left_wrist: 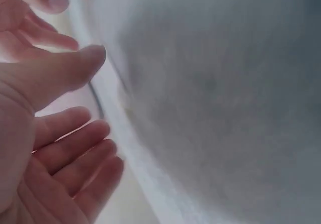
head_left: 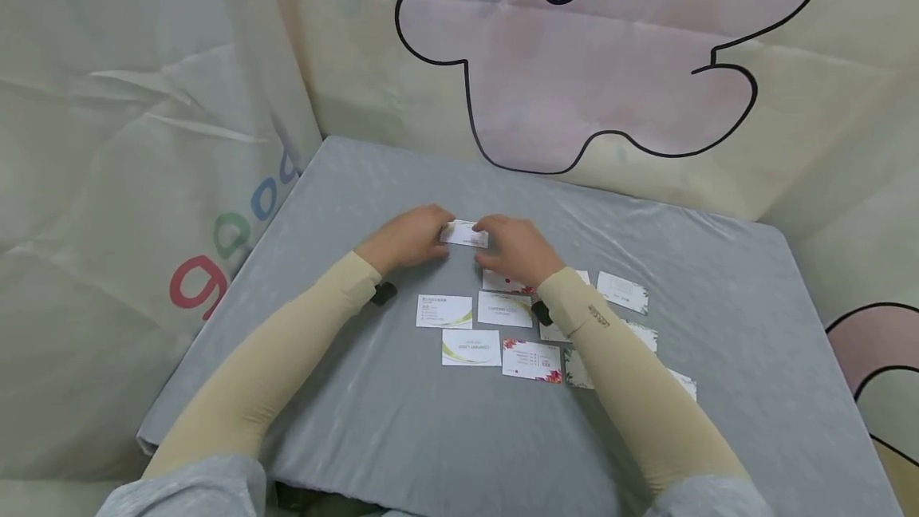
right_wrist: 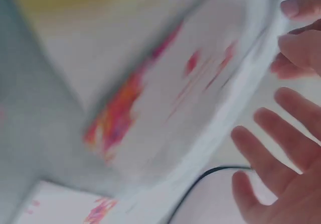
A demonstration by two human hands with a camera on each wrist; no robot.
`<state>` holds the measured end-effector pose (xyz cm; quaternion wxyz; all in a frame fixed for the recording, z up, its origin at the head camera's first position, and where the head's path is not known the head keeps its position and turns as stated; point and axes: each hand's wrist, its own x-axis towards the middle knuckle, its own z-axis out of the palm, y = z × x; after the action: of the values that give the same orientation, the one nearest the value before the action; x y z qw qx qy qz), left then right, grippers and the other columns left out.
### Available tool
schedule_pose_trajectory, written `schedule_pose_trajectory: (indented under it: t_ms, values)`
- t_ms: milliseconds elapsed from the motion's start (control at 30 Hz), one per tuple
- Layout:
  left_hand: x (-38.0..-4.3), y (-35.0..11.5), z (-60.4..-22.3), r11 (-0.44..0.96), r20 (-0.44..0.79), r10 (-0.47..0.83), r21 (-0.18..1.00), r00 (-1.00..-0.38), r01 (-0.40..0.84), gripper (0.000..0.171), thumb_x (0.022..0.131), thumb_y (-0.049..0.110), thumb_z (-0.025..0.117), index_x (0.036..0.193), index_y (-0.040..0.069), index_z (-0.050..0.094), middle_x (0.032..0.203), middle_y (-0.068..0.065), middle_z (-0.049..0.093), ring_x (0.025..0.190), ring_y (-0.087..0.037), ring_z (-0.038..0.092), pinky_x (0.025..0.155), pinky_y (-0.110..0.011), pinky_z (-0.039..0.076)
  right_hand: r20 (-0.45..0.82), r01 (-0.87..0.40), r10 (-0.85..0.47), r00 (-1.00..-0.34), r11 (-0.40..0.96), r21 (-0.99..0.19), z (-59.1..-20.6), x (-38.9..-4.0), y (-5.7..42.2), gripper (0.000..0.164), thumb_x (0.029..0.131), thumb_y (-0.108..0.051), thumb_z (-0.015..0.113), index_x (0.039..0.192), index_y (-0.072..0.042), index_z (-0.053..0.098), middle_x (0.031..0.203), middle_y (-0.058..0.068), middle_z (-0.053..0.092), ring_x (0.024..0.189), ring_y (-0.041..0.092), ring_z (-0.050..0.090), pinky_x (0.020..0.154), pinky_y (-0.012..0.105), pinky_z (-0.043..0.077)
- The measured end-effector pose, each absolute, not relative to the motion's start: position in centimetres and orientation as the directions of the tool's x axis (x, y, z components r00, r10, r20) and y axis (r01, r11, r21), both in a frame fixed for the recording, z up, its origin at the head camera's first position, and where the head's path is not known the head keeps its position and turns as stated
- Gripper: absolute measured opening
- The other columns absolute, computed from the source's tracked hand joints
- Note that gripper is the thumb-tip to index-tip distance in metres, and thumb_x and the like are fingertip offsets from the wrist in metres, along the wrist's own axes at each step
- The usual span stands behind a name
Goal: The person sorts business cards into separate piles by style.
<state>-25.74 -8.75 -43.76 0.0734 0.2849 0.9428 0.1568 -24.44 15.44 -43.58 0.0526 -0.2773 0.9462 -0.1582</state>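
A white business card (head_left: 465, 234) lies at the far end of the group of cards, between my two hands. My left hand (head_left: 412, 238) is at its left end, fingertips right at the edge. At the other end is my right hand (head_left: 518, 250), one fingertip overlapping the card's upper right corner. Both hands have loosely extended fingers; in the left wrist view the left thumb (left_wrist: 75, 71) stands apart from the fingers. The right wrist view shows the right fingers (right_wrist: 271, 143) spread, with a red-flowered card (right_wrist: 165, 98) nearby on the cloth.
Several more cards lie in rows nearer me, among them a yellow-striped card (head_left: 444, 312), a red-flowered card (head_left: 531, 360) and a tilted card (head_left: 622, 292) at right. My right forearm covers some. Grey cloth (head_left: 359, 421) covers the table; a printed curtain (head_left: 610, 94) hangs behind.
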Motion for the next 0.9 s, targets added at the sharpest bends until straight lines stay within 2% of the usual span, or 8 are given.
schedule_pose_trajectory:
  t_ms: [167, 267, 367, 600, 733, 900]
  values:
    - [-20.7, -10.3, -42.9, 0.757, -0.069, 0.593, 0.387, -0.802, 0.527, 0.071, 0.094, 0.030, 0.086, 0.153, 0.002, 0.058, 0.148, -0.013, 0.067, 0.139, -0.029, 0.062, 0.120, -0.045, 0.048, 0.026, -0.626, -0.644, -0.765, 0.733, -0.265, -43.2, -19.5, 15.0, 0.054, 0.095, -0.037, 0.083, 0.141, -0.012, 0.069, 0.141, 0.006, 0.073, 0.137, 0.027, 0.065, 0.121, 0.060, 0.040]
    - [-18.0, -11.1, -42.9, 0.734, -0.072, 0.622, 0.400, -0.779, 0.549, 0.072, 0.088, 0.028, 0.091, 0.149, 0.002, 0.061, 0.143, -0.011, 0.069, 0.132, -0.027, 0.066, 0.115, -0.044, 0.051, 0.027, -0.674, -0.689, -0.724, 0.700, -0.237, -43.6, -17.0, 14.8, 0.054, 0.093, -0.037, 0.085, 0.138, -0.012, 0.070, 0.137, 0.004, 0.074, 0.134, 0.025, 0.066, 0.118, 0.061, 0.040]
    - [-16.2, -11.4, -43.1, 0.716, -0.044, 0.642, 0.390, -0.766, 0.578, 0.069, 0.084, 0.026, 0.094, 0.142, 0.002, 0.065, 0.134, -0.009, 0.073, 0.118, -0.024, 0.069, 0.106, -0.042, 0.056, 0.019, -0.684, -0.700, -0.714, 0.692, -0.230, -44.0, -15.7, 14.7, 0.052, 0.091, -0.037, 0.087, 0.135, -0.013, 0.071, 0.134, 0.002, 0.074, 0.132, 0.024, 0.066, 0.118, 0.061, 0.040]
    - [-14.2, -11.4, -44.2, 0.724, 0.041, 0.626, 0.339, -0.779, 0.600, 0.053, 0.085, 0.022, 0.093, 0.130, 0.006, 0.073, 0.119, -0.005, 0.078, 0.101, -0.019, 0.072, 0.092, -0.040, 0.060, -0.003, -0.658, -0.683, -0.730, 0.704, -0.266, -44.7, -14.9, 14.5, 0.047, 0.093, -0.032, 0.086, 0.134, -0.014, 0.071, 0.132, 0.003, 0.074, 0.133, 0.027, 0.066, 0.117, 0.060, 0.041]
    - [-13.9, -11.4, -44.5, 0.726, 0.074, 0.621, 0.321, -0.780, 0.608, 0.045, 0.088, 0.019, 0.090, 0.127, 0.006, 0.075, 0.116, -0.006, 0.079, 0.100, -0.021, 0.074, 0.091, -0.041, 0.060, -0.002, -0.661, -0.687, -0.726, 0.699, -0.273, -44.9, -14.8, 14.6, 0.047, 0.093, -0.031, 0.085, 0.134, -0.014, 0.072, 0.132, 0.004, 0.074, 0.133, 0.028, 0.066, 0.116, 0.059, 0.042]
    - [-13.8, -11.3, -44.5, 0.722, 0.089, 0.618, 0.328, -0.781, 0.609, 0.044, 0.088, 0.017, 0.089, 0.127, 0.006, 0.074, 0.116, -0.006, 0.078, 0.100, -0.021, 0.074, 0.091, -0.042, 0.061, 0.016, -0.661, -0.684, -0.729, 0.698, -0.276, -44.7, -14.7, 14.8, 0.049, 0.092, -0.031, 0.087, 0.135, -0.012, 0.072, 0.131, 0.004, 0.075, 0.132, 0.028, 0.067, 0.116, 0.057, 0.044]
